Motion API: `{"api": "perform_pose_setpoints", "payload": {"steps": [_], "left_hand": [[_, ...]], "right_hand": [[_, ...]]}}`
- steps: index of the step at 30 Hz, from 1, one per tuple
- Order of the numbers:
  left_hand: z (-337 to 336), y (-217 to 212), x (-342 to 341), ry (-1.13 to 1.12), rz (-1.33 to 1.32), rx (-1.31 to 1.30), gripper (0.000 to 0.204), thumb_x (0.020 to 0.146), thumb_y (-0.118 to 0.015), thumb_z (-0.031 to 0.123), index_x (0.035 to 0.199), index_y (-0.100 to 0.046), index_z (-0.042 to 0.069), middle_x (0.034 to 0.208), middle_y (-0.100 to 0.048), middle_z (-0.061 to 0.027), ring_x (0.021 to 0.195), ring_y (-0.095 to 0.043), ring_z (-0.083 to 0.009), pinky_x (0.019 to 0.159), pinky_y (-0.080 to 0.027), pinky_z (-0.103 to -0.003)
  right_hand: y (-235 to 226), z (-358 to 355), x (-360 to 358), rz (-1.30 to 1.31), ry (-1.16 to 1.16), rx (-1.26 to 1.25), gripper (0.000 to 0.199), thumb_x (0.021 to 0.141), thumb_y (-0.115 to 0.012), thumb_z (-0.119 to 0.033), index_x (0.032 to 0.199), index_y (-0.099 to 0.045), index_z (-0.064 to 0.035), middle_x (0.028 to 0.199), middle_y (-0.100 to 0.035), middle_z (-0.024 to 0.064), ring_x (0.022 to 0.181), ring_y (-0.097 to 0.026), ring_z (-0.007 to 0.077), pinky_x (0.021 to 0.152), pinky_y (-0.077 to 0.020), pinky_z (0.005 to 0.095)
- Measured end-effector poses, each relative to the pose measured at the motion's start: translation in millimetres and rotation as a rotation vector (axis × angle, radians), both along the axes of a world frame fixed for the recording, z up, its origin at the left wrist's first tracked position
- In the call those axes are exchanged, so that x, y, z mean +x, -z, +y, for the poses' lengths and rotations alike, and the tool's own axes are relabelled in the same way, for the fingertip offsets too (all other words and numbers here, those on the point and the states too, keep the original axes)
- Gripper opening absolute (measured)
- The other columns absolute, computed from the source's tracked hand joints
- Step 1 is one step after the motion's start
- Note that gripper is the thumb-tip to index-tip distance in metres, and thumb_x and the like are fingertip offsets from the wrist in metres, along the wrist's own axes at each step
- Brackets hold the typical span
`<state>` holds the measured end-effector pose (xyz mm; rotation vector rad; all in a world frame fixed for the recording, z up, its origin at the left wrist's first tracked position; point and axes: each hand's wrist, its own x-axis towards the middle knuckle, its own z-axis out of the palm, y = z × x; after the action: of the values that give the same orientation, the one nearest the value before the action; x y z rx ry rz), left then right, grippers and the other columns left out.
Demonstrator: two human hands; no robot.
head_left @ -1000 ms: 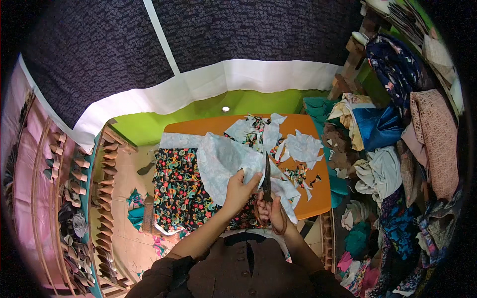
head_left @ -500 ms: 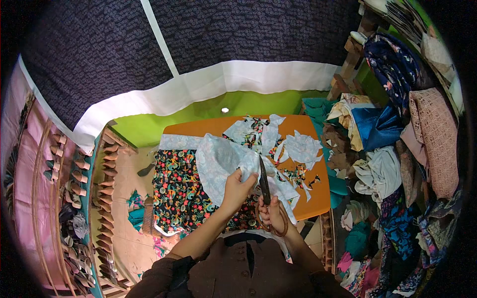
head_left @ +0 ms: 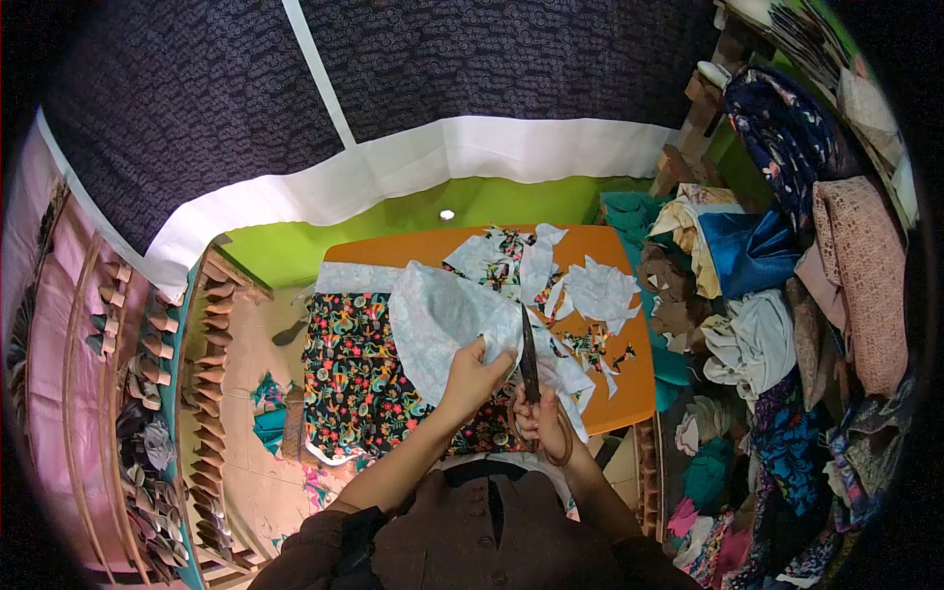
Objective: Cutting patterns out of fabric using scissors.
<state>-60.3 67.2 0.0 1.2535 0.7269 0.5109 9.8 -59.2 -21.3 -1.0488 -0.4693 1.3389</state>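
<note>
My left hand (head_left: 478,372) is closed, thumb against fingers, on the pale reverse side of a printed fabric (head_left: 438,313). In my right hand (head_left: 541,418) is a pair of large dark scissors (head_left: 530,359), my fingers at the brown handle loops. The blades point away from me, lie close together and sit at the fabric just right of my left hand. Left of the fold, the black cloth with its colourful flower print (head_left: 346,379) lies face up across the table's left side. Parts of the handles are hidden by my fingers.
The orange table (head_left: 634,393) carries cut fabric scraps (head_left: 600,293) at its far right. Piled cloth (head_left: 752,339) crowds the right side. Wooden racks with shoe-shaped pieces (head_left: 208,393) stand left. A dark curtain with a white border (head_left: 511,147) hangs beyond the table.
Both hands and the scissors have shifted slightly right and away from me. The left hand keeps its hold on the fabric, which lies almost as before.
</note>
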Motion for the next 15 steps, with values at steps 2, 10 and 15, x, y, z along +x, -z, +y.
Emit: {"api": "perform_pose_setpoints", "payload": {"steps": [2, 10, 15], "left_hand": [[0.1, -2.1, -0.3, 0.009, 0.015, -0.023, 0.013, 0.077, -0.056, 0.014, 0.076, -0.054, 0.001, 0.058, -0.051, 0.0028, 0.047, -0.042, -0.0026, 0.041, -0.032, -0.019], [0.4, 3.0, -0.1, -0.002, -0.009, -0.02, 0.013, 0.077, -0.057, 0.013, 0.078, -0.054, 0.001, 0.057, -0.05, 0.0028, 0.044, -0.041, -0.0028, 0.039, -0.03, -0.018], [-2.5, 2.4, -2.5, 0.03, -0.001, -0.022, 0.013, 0.077, -0.057, 0.014, 0.079, -0.055, 0.001, 0.057, -0.051, 0.0033, 0.045, -0.041, -0.0022, 0.039, -0.03, -0.018]], "right_hand": [[-1.1, -1.1, -1.1, 0.017, 0.01, -0.025, 0.05, 0.078, -0.034, -0.06, 0.086, -0.037, -0.01, 0.064, -0.032, -0.0053, 0.05, -0.029, 0.0026, 0.041, -0.0237, 0.0153], [-0.9, 0.5, -4.2, 0.002, -0.033, -0.006, 0.063, 0.07, -0.027, -0.071, 0.086, -0.035, -0.0107, 0.069, -0.031, -0.0033, 0.049, -0.022, 0.0029, 0.041, -0.0208, 0.0148], [-1.4, 2.4, -4.2, 0.034, -0.016, 0.022, 0.065, 0.068, -0.027, -0.072, 0.088, -0.035, -0.011, 0.07, -0.032, -0.0037, 0.051, -0.022, 0.0028, 0.043, -0.0208, 0.0152]]}}
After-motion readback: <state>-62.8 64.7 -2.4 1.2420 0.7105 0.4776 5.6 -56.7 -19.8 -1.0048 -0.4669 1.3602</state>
